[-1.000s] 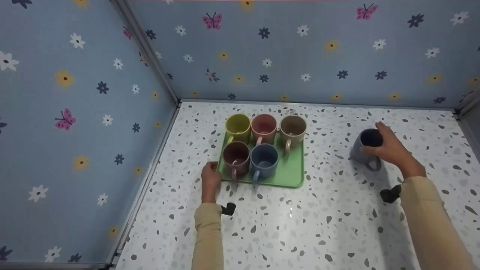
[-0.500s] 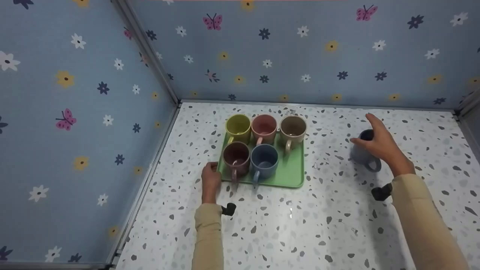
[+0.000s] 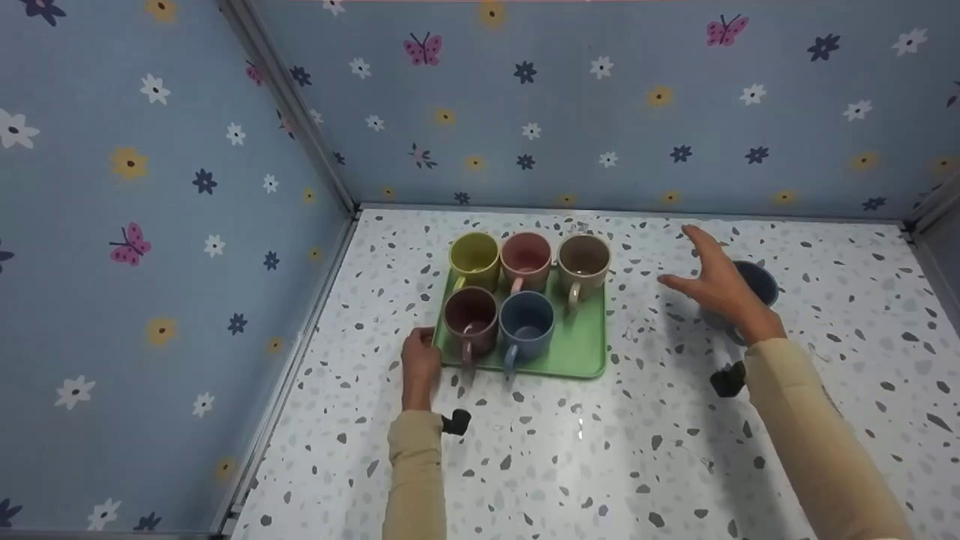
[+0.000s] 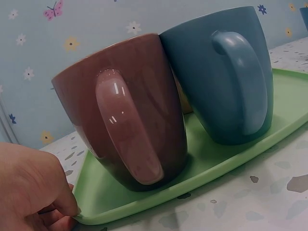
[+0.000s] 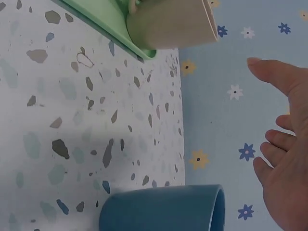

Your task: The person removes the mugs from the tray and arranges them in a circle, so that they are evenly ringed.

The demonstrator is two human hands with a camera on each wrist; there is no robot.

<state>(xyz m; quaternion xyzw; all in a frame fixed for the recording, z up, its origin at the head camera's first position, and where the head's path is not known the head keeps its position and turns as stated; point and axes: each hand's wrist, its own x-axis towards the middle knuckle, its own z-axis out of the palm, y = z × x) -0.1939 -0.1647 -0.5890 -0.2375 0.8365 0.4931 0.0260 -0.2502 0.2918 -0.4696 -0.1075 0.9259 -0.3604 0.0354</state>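
My left hand (image 3: 420, 367) holds the left edge of a green tray (image 3: 581, 349), its fingers curled at the rim in the left wrist view. On the tray stand a yellow mug (image 3: 474, 259), a pink mug (image 3: 526, 259) and a beige mug (image 3: 585, 262) at the back. A maroon mug (image 3: 471, 315) and a blue mug (image 3: 526, 322) are in front, handles facing me. My right hand (image 3: 724, 289) is open in the air with thumb and fingers spread, holding nothing. It partly hides a dark blue mug (image 3: 759, 281) standing on the table to the right.
The speckled white table (image 3: 525, 465) meets a flowered blue wall (image 3: 562, 112) at the back and another panel (image 3: 187, 285) on the left. A bare patch of tray lies at its front right corner, beside the blue mug.
My right hand has let go of the dark blue mug and moved left, off its rim, fingers spread. The mug stays in place. My left hand stays at the tray edge.
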